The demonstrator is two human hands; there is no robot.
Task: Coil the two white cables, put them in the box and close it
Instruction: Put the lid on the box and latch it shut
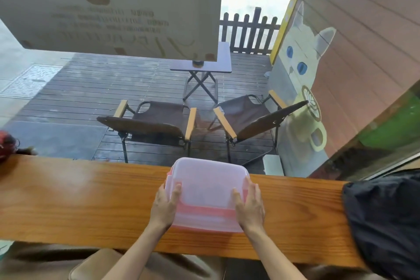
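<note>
We clasp the pink translucent plastic box [205,213], frosted lid [204,184] on, at the brown wooden counter's [91,200] far edge: left hand [166,204] and right hand [250,206] flank it, thumbs over the lid, equally near; cables unseen

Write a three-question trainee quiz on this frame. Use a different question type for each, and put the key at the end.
1. True or false: the lid is off the box.
2. How do the left hand and right hand meet the box?
A. One at each side, thumbs on the lid.
B. Both flat underneath it.
C. Only the left hand touches it.
3. What lies at the right end of the wooden counter?

Key
1. False: the lid is on the box.
2. A.
3. A dark bundle of fabric.
</note>
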